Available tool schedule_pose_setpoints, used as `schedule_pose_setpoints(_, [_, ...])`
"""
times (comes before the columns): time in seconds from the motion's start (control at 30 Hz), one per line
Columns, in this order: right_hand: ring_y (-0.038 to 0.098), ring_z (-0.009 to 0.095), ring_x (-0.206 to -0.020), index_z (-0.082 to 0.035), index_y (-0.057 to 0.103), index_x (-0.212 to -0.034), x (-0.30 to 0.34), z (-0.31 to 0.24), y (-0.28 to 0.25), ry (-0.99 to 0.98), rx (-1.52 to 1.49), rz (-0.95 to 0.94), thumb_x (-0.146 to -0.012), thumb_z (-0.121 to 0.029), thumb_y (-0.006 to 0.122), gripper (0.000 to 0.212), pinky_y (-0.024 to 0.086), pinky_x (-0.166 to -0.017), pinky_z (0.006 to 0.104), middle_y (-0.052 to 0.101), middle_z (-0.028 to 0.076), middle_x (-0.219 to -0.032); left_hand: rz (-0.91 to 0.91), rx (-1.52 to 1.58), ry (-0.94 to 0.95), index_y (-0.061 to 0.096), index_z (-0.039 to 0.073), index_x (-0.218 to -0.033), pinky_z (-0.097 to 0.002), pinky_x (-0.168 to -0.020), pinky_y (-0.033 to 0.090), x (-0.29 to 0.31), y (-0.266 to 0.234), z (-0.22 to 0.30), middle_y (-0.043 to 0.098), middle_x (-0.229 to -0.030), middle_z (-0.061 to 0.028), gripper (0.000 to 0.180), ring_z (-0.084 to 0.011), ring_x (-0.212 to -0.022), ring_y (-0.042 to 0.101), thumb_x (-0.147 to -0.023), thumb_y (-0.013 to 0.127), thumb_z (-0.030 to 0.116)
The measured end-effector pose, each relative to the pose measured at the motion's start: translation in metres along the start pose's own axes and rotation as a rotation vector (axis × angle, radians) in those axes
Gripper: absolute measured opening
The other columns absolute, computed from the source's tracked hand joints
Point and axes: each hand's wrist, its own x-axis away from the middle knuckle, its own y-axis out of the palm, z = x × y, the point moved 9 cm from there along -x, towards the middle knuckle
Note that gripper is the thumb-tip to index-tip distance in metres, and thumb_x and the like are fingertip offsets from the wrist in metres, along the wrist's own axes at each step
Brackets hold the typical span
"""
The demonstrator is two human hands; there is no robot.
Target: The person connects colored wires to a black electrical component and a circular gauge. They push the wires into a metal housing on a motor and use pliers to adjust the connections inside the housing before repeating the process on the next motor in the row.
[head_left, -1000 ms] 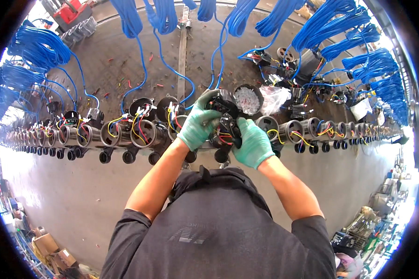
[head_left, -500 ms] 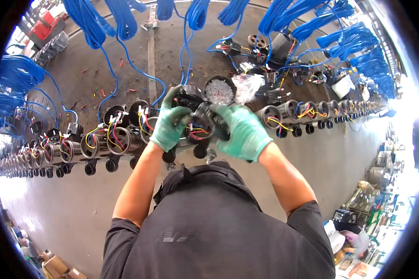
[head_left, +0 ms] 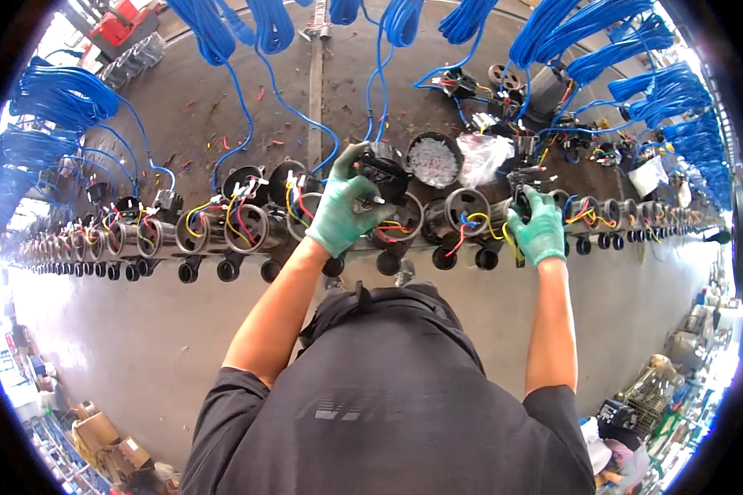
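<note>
Head view, room: you stand over a long grey table (head_left: pixel 140 346) in a workshop; cardboard boxes (head_left: pixel 99 433) sit on the floor at lower left, cluttered bins at lower right.
Head view, background: bundles of blue cable (head_left: pixel 58 95) hang in loops along the far side, glossy and coiled, with strands trailing down to the table.
Packages and labels: a crumpled clear plastic bag (head_left: pixel 483 157) lies just behind the row, beside a round black tub of small pale parts (head_left: pixel 433 158); a white rectangular sheet (head_left: pixel 650 175) lies at far right; a red box-shaped thing (head_left: pixel 115 21) sits at top left. Any print is too small to tell.
Row of parts: round black housings (head_left: pixel 248 227) stand side by side across the table, open ends toward you, each sprouting yellow, red, white and blue wires; black knobs line the near edge.
Your left hand (head_left: pixel 343 206): in a green knit glove, closed around a black housing part (head_left: pixel 384 173) lifted just above the row, thumb and fingers pinching it; red and yellow wires run below it.
Your right hand (head_left: pixel 538 227): also green-gloved, curled down over a small black part (head_left: pixel 522 198) at a housing in the row, right of centre, well apart from the left; yellow wires touch its fingers.
Where the work sits: the held housing part is at the middle of the row, straight ahead of you.
</note>
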Motion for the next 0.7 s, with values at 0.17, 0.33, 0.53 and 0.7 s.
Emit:
schedule_pose_setpoints(0.17, [0.061, 0.038, -0.122, -0.010, 0.063, -0.140, 0.004, -0.021, -0.023, -0.084, -0.128, 0.069, -0.094, -0.030, 0.075, 0.051, 0.053, -0.103, 0.0463, 0.062, 0.016, -0.135, -0.011, 0.024, -0.058, 0.066, 0.005, -0.109, -0.0437, -0.116, 0.045, 0.001, -0.002, -0.007, 0.038, -0.159, -0.0202, 0.038, -0.0377, -0.143, 0.048, -0.075, 0.082, -0.003])
schedule_pose_setpoints(0.33, [0.070, 0.036, -0.104, -0.004, 0.069, -0.122, 0.018, -0.123, -0.051, -0.335, -0.604, -0.013, -0.096, -0.017, 0.072, 0.029, 0.056, -0.093, 0.0451, 0.071, 0.018, -0.115, -0.054, 0.133, -0.002, 0.051, 0.004, -0.143, -0.0424, -0.122, 0.040, 0.000, -0.004, 0.005, 0.035, -0.160, -0.0173, 0.070, -0.0329, -0.149, 0.042, -0.075, 0.064, -0.012])
schedule_pose_setpoints(0.53, [0.071, 0.040, -0.100, -0.005, 0.070, -0.119, 0.024, -0.203, -0.009, -0.471, -0.659, -0.039, -0.094, -0.014, 0.072, 0.028, 0.057, -0.089, 0.0453, 0.073, 0.021, -0.109, -0.065, 0.190, 0.003, 0.054, 0.004, -0.144, -0.0431, -0.127, 0.032, -0.001, -0.007, 0.007, 0.036, -0.161, -0.0172, 0.077, -0.0340, -0.153, 0.038, -0.069, 0.057, -0.011])
schedule_pose_setpoints(0.7, [0.074, 0.035, -0.084, -0.002, 0.072, -0.118, 0.030, -0.218, -0.009, -0.490, -0.816, 0.044, -0.090, -0.005, 0.075, 0.028, 0.058, -0.076, 0.0397, 0.075, 0.019, -0.101, -0.063, 0.335, -0.035, 0.056, 0.003, -0.145, -0.0435, -0.129, 0.027, 0.001, -0.009, 0.006, 0.038, -0.162, -0.0171, 0.073, -0.0332, -0.155, 0.035, -0.072, 0.059, -0.005])
